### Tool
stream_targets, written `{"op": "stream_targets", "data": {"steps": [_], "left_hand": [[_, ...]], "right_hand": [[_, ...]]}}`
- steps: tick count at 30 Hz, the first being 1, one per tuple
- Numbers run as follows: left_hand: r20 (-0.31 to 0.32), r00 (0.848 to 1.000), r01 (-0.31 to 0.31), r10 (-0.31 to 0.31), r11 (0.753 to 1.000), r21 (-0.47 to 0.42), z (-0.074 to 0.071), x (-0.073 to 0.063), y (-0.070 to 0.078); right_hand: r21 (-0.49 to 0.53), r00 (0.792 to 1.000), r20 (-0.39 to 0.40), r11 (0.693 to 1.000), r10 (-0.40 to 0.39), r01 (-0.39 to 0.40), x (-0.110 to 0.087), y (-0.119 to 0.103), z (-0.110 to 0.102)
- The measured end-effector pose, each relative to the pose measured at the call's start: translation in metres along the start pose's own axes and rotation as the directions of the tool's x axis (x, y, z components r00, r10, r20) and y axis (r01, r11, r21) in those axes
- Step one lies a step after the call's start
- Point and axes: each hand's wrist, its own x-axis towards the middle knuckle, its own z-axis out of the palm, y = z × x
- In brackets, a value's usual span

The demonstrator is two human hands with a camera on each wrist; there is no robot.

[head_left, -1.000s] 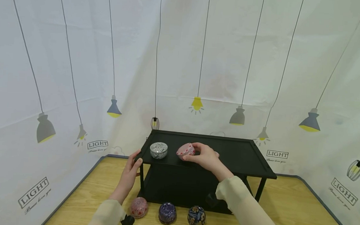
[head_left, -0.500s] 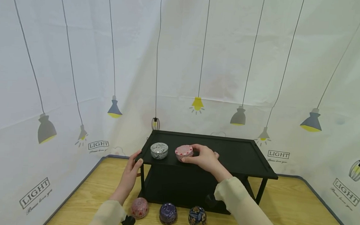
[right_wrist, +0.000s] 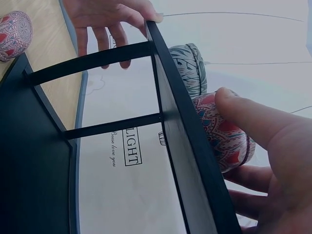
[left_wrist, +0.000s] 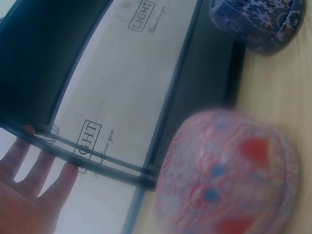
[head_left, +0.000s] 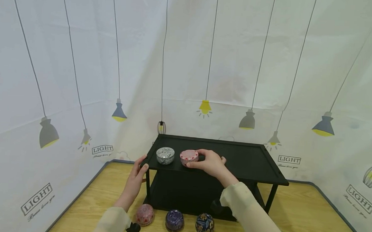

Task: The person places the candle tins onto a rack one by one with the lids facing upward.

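Observation:
My right hand [head_left: 213, 163] holds a round pink tin with red heart shapes [head_left: 189, 158] between thumb and fingers. The tin stands level on the top of a black two-tier shelf [head_left: 243, 160], near its front edge. Just left of it sits a grey-white leaf-patterned tin [head_left: 165, 155], a small gap apart in the head view. My left hand [head_left: 135, 176] grips the front left corner of the shelf top, with the thumb at the edge. In the left wrist view, several fingers [left_wrist: 61, 187] of that hand reach toward the shelf frame.
On the wooden table [head_left: 297, 211] before the shelf, a pink tin [head_left: 145, 215], a purple tin [head_left: 174, 220] and a dark floral tin [head_left: 204, 224] stand in a row. A white curtain with printed lamps [head_left: 188, 60] hangs behind.
The pink tin in my right hand has gone from tilted to level on the shelf top, shifting slightly left toward the grey-white tin. My left hand stays at the shelf corner.

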Motion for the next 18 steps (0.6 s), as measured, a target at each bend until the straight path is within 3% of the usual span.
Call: {"op": "stream_targets", "data": {"steps": [18], "left_hand": [[0.018,1.000,0.017,-0.017,1.000,0.001,-0.0013,0.0014,0.0023]], "right_hand": [[-0.048,1.000,-0.011,0.999,-0.010,0.009,0.0002,-0.0036,0.0038]]}}
